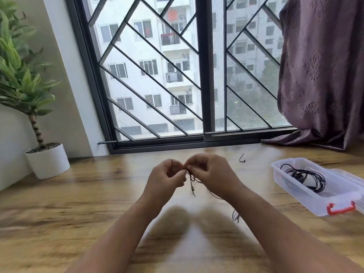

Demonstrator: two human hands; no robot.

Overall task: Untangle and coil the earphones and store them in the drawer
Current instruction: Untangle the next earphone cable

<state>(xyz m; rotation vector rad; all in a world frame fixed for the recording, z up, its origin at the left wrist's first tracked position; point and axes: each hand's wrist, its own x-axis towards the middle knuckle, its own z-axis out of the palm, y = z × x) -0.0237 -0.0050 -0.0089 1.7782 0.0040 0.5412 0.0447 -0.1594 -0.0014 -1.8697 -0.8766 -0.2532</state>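
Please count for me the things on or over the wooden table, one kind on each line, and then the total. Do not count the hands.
Earphones: 2, the held earphones pinched by the left hand and right hand, and the boxed earphones
Clear plastic box: 1
Potted plant: 1
Short black wire piece: 1
Total: 5

earphone cable (191,181): partly hidden by right hand (213,174) | clear box (291,194): cut off at right edge

Glossy wood-grain table (78,194), clear plastic box (307,201), embossed cloth curtain (323,75)
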